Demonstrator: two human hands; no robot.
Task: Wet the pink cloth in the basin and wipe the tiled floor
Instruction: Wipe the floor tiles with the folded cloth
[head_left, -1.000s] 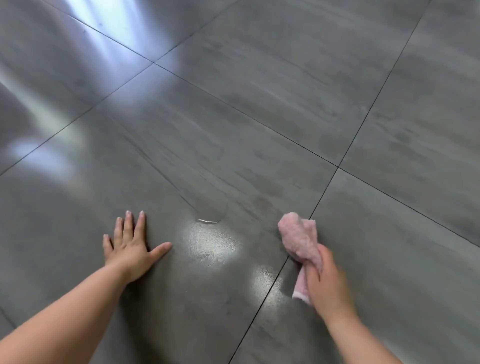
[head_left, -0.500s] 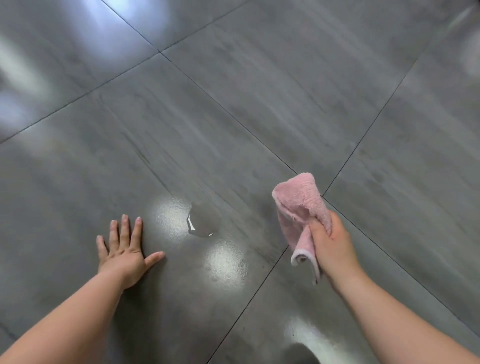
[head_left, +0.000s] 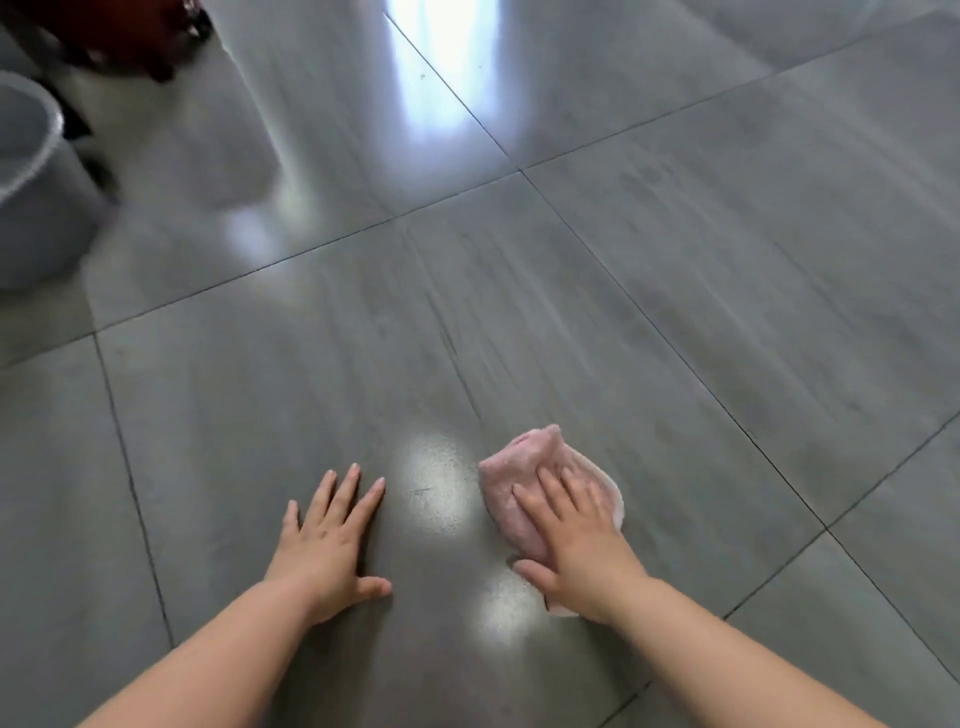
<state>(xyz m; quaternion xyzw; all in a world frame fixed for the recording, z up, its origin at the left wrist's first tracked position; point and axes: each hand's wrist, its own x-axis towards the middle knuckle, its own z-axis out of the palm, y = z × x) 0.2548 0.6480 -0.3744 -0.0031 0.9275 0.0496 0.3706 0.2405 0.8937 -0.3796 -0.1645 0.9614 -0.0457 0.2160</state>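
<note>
The left hand lies flat and empty on the glossy grey tiled floor; the right hand, fingers spread, presses the soft, folded pink terry cloth down. It looks light and limp, best held under the palm. Its long axis runs away from the person, up-left. A grey plastic basin sits far left.

The floor is grey tile with faint paler streaks like stone grain, cut into big squares by thin dark grout lines and carrying white glare patches, the brightest a bluish-white stripe at the top. The cloth is soft pink with a paler, nearly white edge. Off at the left stands a pale grey, translucent-looking basin, and behind it something blurred in dark red and black.
</note>
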